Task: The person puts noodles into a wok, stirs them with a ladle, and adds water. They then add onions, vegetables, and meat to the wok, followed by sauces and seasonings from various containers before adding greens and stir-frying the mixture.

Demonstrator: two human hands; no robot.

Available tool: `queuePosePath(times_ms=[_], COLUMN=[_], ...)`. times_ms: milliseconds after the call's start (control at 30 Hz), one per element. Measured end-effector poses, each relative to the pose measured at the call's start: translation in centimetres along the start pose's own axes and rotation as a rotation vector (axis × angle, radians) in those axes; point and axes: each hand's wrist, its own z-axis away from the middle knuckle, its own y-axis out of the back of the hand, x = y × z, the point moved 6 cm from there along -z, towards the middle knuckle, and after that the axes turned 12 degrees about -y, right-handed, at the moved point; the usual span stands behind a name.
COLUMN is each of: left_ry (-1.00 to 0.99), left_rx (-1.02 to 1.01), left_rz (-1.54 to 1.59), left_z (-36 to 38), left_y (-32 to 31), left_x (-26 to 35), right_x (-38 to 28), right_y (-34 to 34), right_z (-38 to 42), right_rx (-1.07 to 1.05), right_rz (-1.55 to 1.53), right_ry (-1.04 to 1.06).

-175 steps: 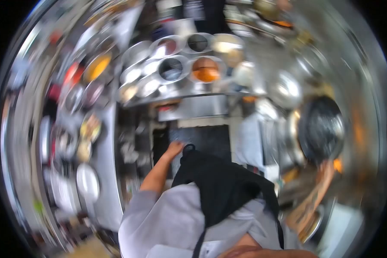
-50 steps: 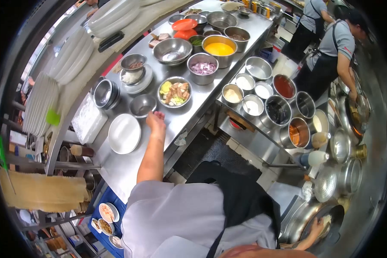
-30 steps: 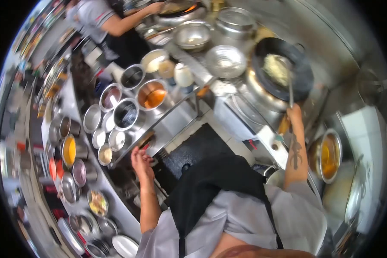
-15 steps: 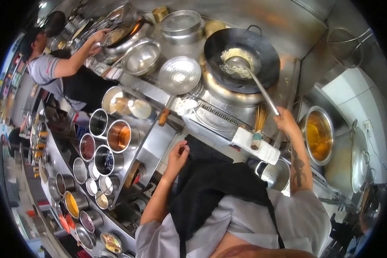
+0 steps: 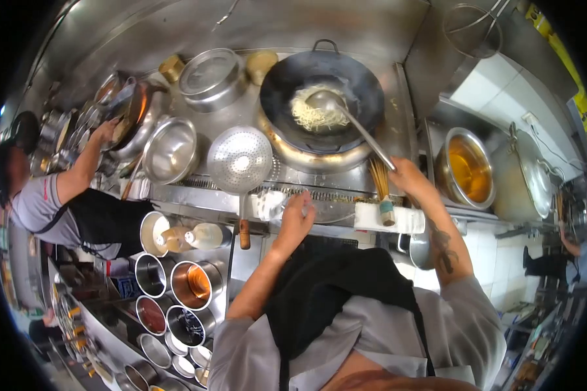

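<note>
My right hand (image 5: 407, 176) is closed around the handle end of a long metal ladle (image 5: 362, 129). The bowl of the ladle rests among pale noodles (image 5: 312, 112) inside a dark wok (image 5: 277, 83), which sits on the stove ring. Near the stove's front edge is my left hand (image 5: 297, 218), holding nothing, its fingers loosely apart. A crumpled white cloth (image 5: 267, 204) lies just left of it. Also to its left, a perforated strainer (image 5: 231, 153) rests with its wooden handle over the edge. Between my hands stand a bamboo brush (image 5: 381, 189) and a folded white towel (image 5: 407, 220).
A metal bowl (image 5: 169, 151) and a lidded pot (image 5: 212, 78) stand left of the wok. To the right is a pot of yellow oil (image 5: 466, 166). Several sauce pots (image 5: 195, 285) fill the left counter. A co-worker (image 5: 78, 208) handles another wok at far left.
The view has turned, so the stove sits lower and further left. My left hand has moved forward to the stove edge. The ladle stays in my right hand, in the noodles.
</note>
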Motion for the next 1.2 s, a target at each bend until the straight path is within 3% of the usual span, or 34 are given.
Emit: queuePosePath(times_ms=[33,133,267,300,433,533,567,667,800,900,1033,1167,1200], left_ry=[-0.093,-0.315,-0.457,-0.497,-0.496,-0.412,-0.389,-0.396,-0.349,-0.338,-0.446,-0.415,-0.406], left_rx=[0.000,0.024,0.003,-0.008,-0.120,-0.184,-0.187,-0.138,-0.171,-0.158,-0.104,-0.109,-0.126], left_rz=[-0.037,-0.136,-0.307,-0.374,-0.536,-0.555,-0.572,-0.556,-0.552,-0.616,-0.567,-0.537,-0.532], left_z=[-0.7,-4.5,-9.0,-9.9,-12.4,-13.7,-14.1,-15.0,-15.8,-15.6,-15.1,-15.2,-15.6], left_y=[-0.1,-0.3,-1.4,-1.9,-4.8,-5.6,-5.8,-6.5,-7.1,-7.3,-6.5,-6.6,-6.6], left_x=[0.0,2.4,4.0,3.9,1.7,0.7,0.5,-0.4,-1.5,-0.9,0.1,-1.9,-1.7], right_x=[-0.6,-1.9,-2.7,-2.6,-2.2,-2.3,-1.7,0.2,-2.1,-0.1,-1.5,-0.5,-0.2], right_y=[-0.4,-2.4,-3.1,-3.0,-4.3,-4.0,-3.3,-2.1,-0.7,-4.5,-5.3,-3.1,-2.6], right_z=[-0.1,0.0,1.9,1.4,-0.8,1.0,1.6,0.2,-0.5,-4.5,-3.7,-1.4,-1.8], right_rx=[0.161,0.351,-0.150,-0.204,0.200,0.097,0.150,-0.305,0.001,0.523,0.000,-0.266,-0.225], right_rz=[0.100,0.147,-0.318,-0.343,0.066,0.110,-0.026,-0.423,-0.226,0.083,-0.303,-0.605,-0.543], right_ry=[0.122,0.218,-0.127,-0.118,0.070,0.092,0.228,-0.116,-0.041,0.307,0.033,-0.125,-0.126])
